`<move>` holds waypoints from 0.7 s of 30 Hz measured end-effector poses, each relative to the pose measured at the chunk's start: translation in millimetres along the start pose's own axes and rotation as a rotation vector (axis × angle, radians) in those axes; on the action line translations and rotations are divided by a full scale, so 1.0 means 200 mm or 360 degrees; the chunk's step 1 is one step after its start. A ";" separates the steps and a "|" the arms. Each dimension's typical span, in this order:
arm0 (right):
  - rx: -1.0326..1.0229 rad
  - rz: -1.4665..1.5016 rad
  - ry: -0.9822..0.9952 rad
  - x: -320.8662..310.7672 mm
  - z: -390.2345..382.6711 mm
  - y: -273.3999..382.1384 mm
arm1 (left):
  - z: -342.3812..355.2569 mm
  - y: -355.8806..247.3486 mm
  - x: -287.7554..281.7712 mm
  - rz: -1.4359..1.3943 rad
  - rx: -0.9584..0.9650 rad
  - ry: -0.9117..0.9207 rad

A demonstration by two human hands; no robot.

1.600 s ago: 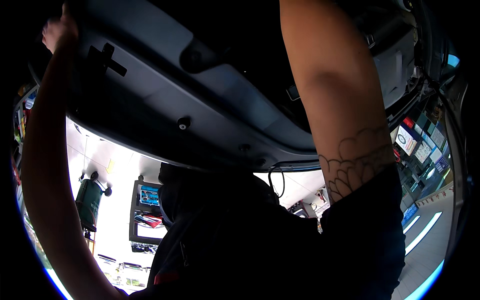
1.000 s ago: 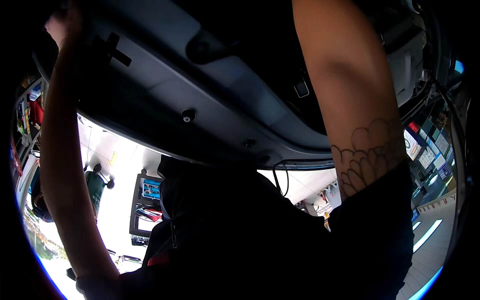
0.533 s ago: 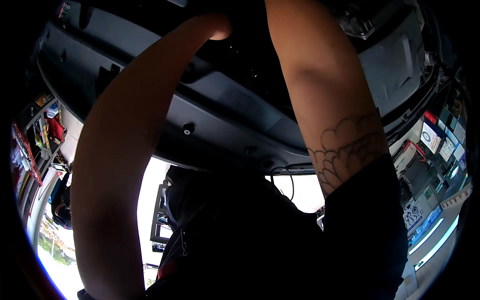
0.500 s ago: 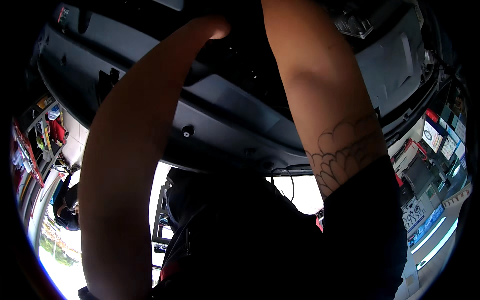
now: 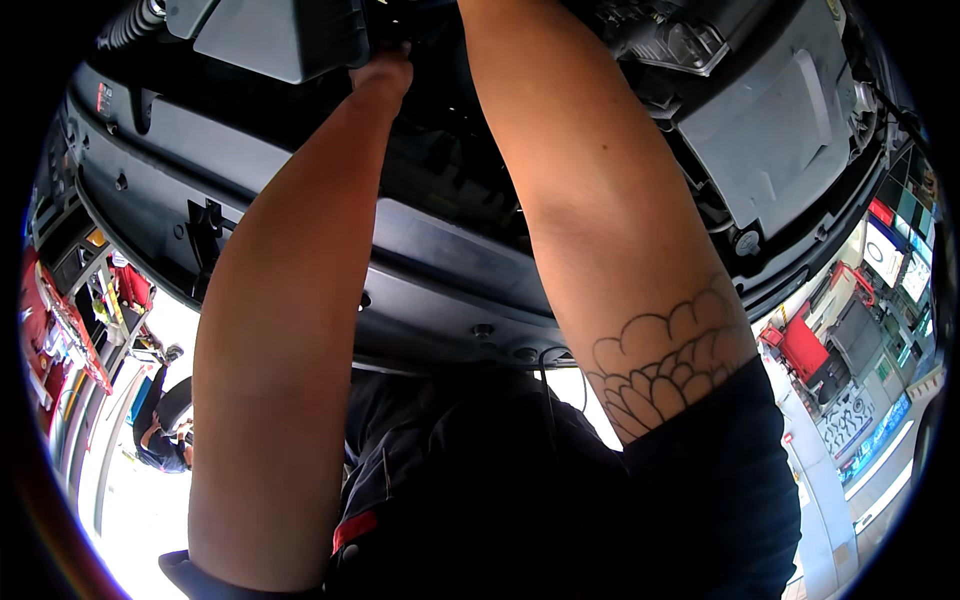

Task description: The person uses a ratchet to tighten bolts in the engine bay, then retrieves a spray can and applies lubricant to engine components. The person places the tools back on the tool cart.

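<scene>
Your left hand (image 5: 385, 72) reaches into the dark engine bay (image 5: 450, 165), at the lower right corner of the box (image 5: 285, 40), a smooth, angular shell of matte gray plastic near the top edge; whether skin meets plastic, you cannot tell. Nor does the view show how those fingers stand or what they hold. Your right forearm (image 5: 610, 180) runs out of the top edge, its hand and fingers out of sight. A ribbed hose (image 5: 130, 25) lies left of the box. The long gray panel (image 5: 440, 285) curves across in front of you; a small red-and-white label (image 5: 103, 98) sits at its left, too small to read. On the right lies a broad gray cover (image 5: 770, 140) with a raised ridge, a round cap (image 5: 747, 242) beside its lower edge. The inside of the box is hidden.
</scene>
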State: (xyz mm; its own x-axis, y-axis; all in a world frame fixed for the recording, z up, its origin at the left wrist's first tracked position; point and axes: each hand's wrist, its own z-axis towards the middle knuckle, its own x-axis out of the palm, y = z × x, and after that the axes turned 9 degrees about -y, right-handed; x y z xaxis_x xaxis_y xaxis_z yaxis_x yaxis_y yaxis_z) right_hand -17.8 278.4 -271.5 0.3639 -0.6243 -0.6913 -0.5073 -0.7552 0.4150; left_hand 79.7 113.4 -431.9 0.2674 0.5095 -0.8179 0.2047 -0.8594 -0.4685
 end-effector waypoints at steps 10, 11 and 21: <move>-0.0116 -0.0099 0.0133 0.05 0.12 -0.05 | -0.15 -0.31 -0.23 -0.0513 -0.0523 0.0382; -0.0129 -0.0124 0.0138 0.05 0.11 -0.04 | -0.12 -0.24 -0.19 -0.0405 -0.0472 0.0402; -0.0199 -0.0451 0.0020 -0.09 -0.14 0.04 | -0.24 -0.41 -0.45 0.0299 -0.0539 0.0369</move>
State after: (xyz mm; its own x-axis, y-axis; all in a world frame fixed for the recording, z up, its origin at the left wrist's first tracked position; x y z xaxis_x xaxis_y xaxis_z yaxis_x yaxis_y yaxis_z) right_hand -5.1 278.1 -239.5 0.4872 -0.3869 -0.7829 -0.2844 -0.9179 0.2766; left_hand 83.5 141.2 -304.2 0.5254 0.3753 -0.7636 0.4187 -0.8953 -0.1519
